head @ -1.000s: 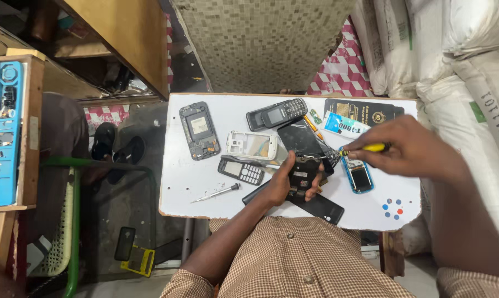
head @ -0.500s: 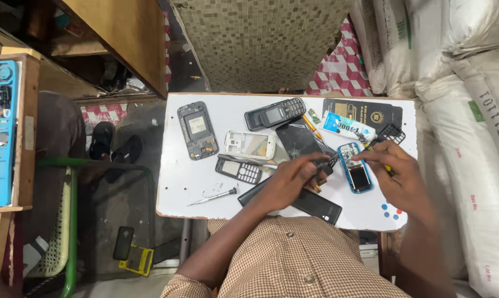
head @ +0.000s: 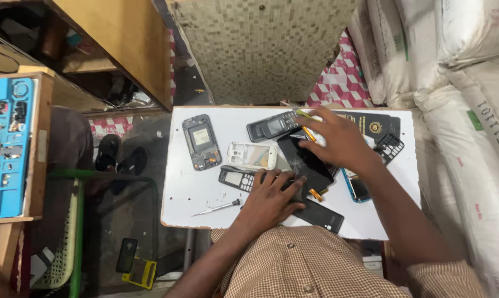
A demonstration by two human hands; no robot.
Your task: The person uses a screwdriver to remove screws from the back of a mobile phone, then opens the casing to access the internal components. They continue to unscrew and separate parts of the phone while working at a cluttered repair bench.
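My left hand (head: 269,201) lies on the white table (head: 189,193), its fingers pressed over a black phone (head: 304,165) that it holds down. My right hand (head: 340,140) stretches to the back of the table, fingertips beside a dark keypad phone (head: 271,126). A yellow-green tool tip (head: 301,114) sticks out at those fingertips and an orange stick (head: 308,134) lies just under them. I cannot see whether the fingers grip either one. A small keypad phone (head: 234,178) touches my left fingertips.
An open phone frame (head: 201,142), a white phone shell (head: 252,155), a blue phone (head: 359,187), a black back cover (head: 318,215), a keypad frame (head: 391,148) and a thin screwdriver (head: 216,207) lie on the table. White sacks (head: 470,110) stand right, a blue tool tray (head: 6,146) left.
My right hand has moved from the blue phone at the right up and left to the back of the table. My left hand has flattened down onto the black phone.
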